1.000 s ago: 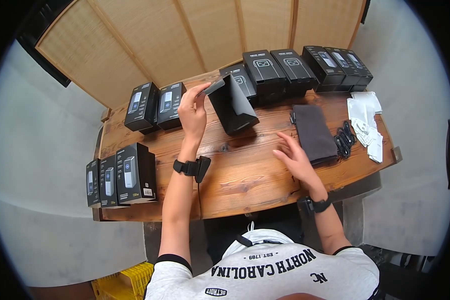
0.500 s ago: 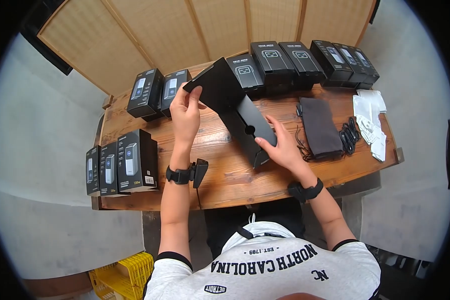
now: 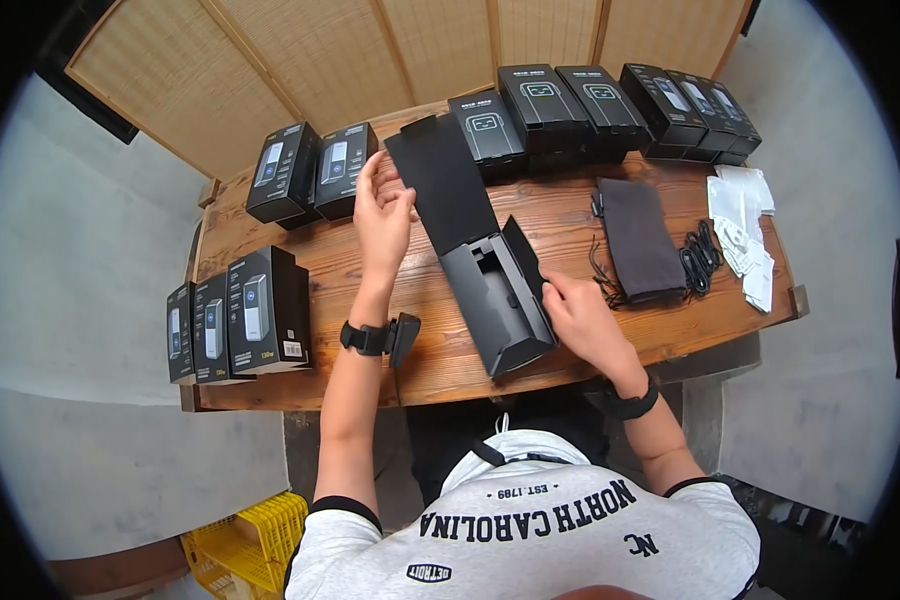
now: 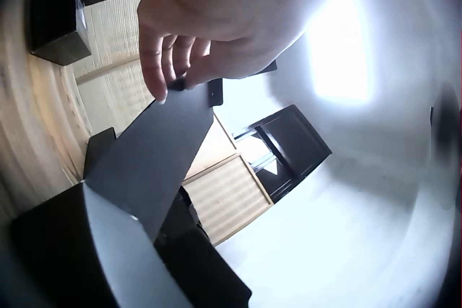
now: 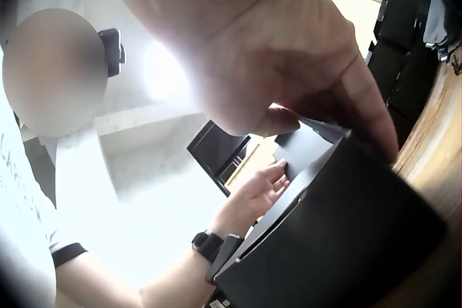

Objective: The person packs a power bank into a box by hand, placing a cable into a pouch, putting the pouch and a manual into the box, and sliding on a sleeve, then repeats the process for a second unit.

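Observation:
An opened black box (image 3: pixel 498 310) lies tilted toward the front in the head view, its long lid flap (image 3: pixel 445 185) raised toward the back. A black insert with a slot shows inside. My left hand (image 3: pixel 382 225) pinches the edge of the flap; in the left wrist view the fingers and thumb of that hand (image 4: pixel 209 33) meet at the flap's end (image 4: pixel 162 142). My right hand (image 3: pixel 585 320) grips the box's right side, with the thumb at a side flap (image 3: pixel 523 262). In the right wrist view, the right hand (image 5: pixel 289 70) covers part of the box's edge (image 5: pixel 339 228).
Closed black boxes stand at the left (image 3: pixel 260 310), back left (image 3: pixel 282 175) and along the back (image 3: pixel 545 105). Right of the opened box lie a dark cloth pouch (image 3: pixel 638 240), coiled black cables (image 3: pixel 701 258) and white packets (image 3: pixel 742 230). A yellow crate (image 3: pixel 250 545) is below the table.
The box has turned and come down toward the table's front, and its inside now faces up. My right hand has moved from beside the box to its right side and grips it.

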{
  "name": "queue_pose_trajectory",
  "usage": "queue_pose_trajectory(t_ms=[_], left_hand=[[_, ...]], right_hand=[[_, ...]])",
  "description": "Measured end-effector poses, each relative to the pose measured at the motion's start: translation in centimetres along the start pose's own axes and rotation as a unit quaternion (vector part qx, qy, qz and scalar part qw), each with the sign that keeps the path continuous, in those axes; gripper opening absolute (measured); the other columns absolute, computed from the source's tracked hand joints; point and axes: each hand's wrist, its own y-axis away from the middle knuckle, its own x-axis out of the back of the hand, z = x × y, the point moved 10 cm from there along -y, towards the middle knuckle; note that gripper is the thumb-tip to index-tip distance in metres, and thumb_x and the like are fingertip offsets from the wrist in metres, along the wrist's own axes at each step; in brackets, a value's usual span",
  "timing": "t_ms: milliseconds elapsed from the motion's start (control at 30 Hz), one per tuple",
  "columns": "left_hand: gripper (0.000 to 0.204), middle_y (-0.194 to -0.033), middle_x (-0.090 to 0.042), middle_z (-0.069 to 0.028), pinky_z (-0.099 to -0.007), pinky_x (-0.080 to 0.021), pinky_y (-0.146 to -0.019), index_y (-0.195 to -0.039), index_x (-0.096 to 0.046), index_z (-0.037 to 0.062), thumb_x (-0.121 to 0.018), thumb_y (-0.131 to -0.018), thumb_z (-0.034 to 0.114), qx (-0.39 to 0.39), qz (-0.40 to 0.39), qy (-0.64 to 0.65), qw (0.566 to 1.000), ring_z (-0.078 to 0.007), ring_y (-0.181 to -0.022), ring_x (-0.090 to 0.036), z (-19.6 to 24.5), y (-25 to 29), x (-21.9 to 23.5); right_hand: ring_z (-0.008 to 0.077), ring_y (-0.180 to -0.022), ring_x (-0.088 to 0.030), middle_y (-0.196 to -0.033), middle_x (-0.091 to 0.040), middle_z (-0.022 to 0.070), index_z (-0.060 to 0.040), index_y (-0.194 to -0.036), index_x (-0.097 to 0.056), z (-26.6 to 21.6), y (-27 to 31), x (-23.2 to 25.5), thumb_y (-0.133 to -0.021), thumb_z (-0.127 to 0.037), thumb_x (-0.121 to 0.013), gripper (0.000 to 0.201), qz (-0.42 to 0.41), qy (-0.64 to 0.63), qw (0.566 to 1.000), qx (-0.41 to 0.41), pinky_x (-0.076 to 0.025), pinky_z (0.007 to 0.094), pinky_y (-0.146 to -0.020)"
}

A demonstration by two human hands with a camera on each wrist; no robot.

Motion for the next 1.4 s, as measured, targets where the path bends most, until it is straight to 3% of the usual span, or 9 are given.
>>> queue_pose_trajectory(t_ms=[167, 233, 400, 600, 767, 833, 1000, 1100, 1400], left_hand=[[0.079, -0.162, -0.019, -0.0305, -0.0396, -0.051, -0.104, -0.158, -0.037, 0.0119, -0.075, -0.088, 0.008, -0.065, -0.177, -0.290, 0.938, -0.0402, -0.149, -0.031, 0.5, 7.2, -3.5], [0.091, -0.166, -0.002, -0.0329, -0.0464, -0.023, -0.122, -0.159, -0.032, 0.0095, -0.082, -0.084, 0.025, -0.021, -0.224, -0.297, 0.928, -0.0463, -0.153, -0.019, 1.2, 11.0, -4.9], [0.096, -0.165, 0.001, -0.0351, -0.0474, -0.019, -0.123, -0.162, -0.019, 0.0078, -0.068, -0.079, 0.004, 0.024, -0.239, -0.250, 0.938, -0.0470, -0.155, 0.001, 2.5, 15.1, -5.9], [0.075, -0.162, -0.034, -0.0193, -0.0365, -0.027, -0.121, -0.155, -0.038, 0.0019, -0.041, -0.081, -0.015, 0.168, -0.106, -0.034, 0.980, -0.0277, -0.151, -0.032, 0.8, 15.2, 0.2], [0.061, -0.159, -0.040, -0.0167, -0.0402, -0.029, -0.120, -0.150, -0.048, 0.0062, -0.056, -0.092, -0.008, 0.145, -0.052, -0.053, 0.987, -0.0284, -0.150, -0.033, 0.2, 16.7, 3.1], [0.053, -0.158, -0.040, -0.0188, -0.0436, -0.029, -0.120, -0.140, -0.063, 0.0154, -0.061, -0.091, -0.006, -0.015, -0.129, -0.336, 0.933, -0.0324, -0.151, -0.032, 3.7, 16.6, 1.6], [0.045, -0.134, -0.063, -0.0149, -0.0561, -0.035, -0.115, -0.117, -0.074, 0.0189, -0.060, -0.084, -0.008, -0.195, -0.329, -0.481, 0.789, -0.0314, -0.132, -0.055, 6.9, 18.9, -4.2], [0.052, -0.135, -0.063, -0.0148, -0.0561, -0.033, -0.117, -0.115, -0.073, 0.0175, -0.065, -0.069, -0.006, -0.226, -0.346, -0.467, 0.782, -0.0325, -0.133, -0.055, 7.2, 20.1, -5.4], [0.030, -0.122, -0.068, -0.0119, -0.0542, -0.038, -0.111, -0.111, -0.074, 0.0146, -0.071, -0.082, 0.007, -0.207, -0.344, -0.453, 0.796, -0.0317, -0.122, -0.060, 7.7, 20.0, -5.4]], right_hand=[[0.0150, -0.067, -0.065, -0.097, -0.070, 0.0133, 0.0083, -0.138, -0.051, 7.3, 1.4, -3.2, -0.103, -0.015, -0.056, 0.042, -0.036, -0.333, 0.929, -0.155, -0.058, 0.0305, -0.055], [0.0123, -0.070, -0.065, -0.102, -0.066, 0.0061, 0.0069, -0.145, -0.044, 8.3, 1.8, -4.0, -0.104, -0.011, -0.055, 0.046, -0.044, -0.362, 0.912, -0.188, -0.060, 0.0260, -0.053], [0.0093, -0.066, -0.060, -0.090, -0.060, 0.0016, 0.0001, -0.153, -0.037, 7.7, 2.6, -4.7, -0.101, -0.008, -0.058, 0.056, -0.037, -0.384, 0.897, -0.215, -0.055, 0.0261, -0.050], [0.0127, -0.066, -0.059, -0.088, -0.061, 0.0074, -0.0042, -0.146, -0.048, 5.9, 2.7, -2.6, -0.093, -0.001, -0.062, 0.055, 0.010, -0.190, 0.981, -0.045, -0.048, 0.0278, -0.064], [0.0240, -0.083, -0.063, -0.099, -0.064, 0.0125, -0.0044, -0.131, -0.061, 3.1, 3.9, 2.1, -0.090, 0.002, -0.061, 0.042, 0.078, -0.072, 0.994, 0.036, -0.051, 0.0333, -0.074], [0.0349, -0.107, -0.060, -0.110, -0.064, 0.0153, -0.0044, -0.117, -0.068, 2.2, 4.6, 5.2, -0.083, 0.006, -0.059, 0.037, 0.141, 0.031, 0.984, 0.102, -0.047, 0.0417, -0.094], [0.0339, -0.129, -0.050, -0.129, -0.057, 0.0156, -0.0065, -0.119, -0.067, 5.1, 5.8, 9.8, -0.081, 0.006, -0.061, 0.041, 0.111, 0.253, 0.959, 0.068, -0.035, 0.0478, -0.112], [0.0316, -0.120, -0.057, -0.119, -0.064, 0.0121, -0.0054, -0.107, -0.070, 6.9, 6.0, 11.7, -0.084, -0.002, -0.068, 0.024, 0.132, 0.281, 0.950, 0.047, -0.040, 0.0451, -0.106], [0.0298, -0.102, -0.066, -0.100, -0.071, 0.0096, -0.0043, -0.100, -0.070, 3.6, 5.9, 14.3, -0.090, -0.005, -0.068, 0.010, 0.329, 0.187, 0.918, 0.118, -0.045, 0.0400, -0.094]])
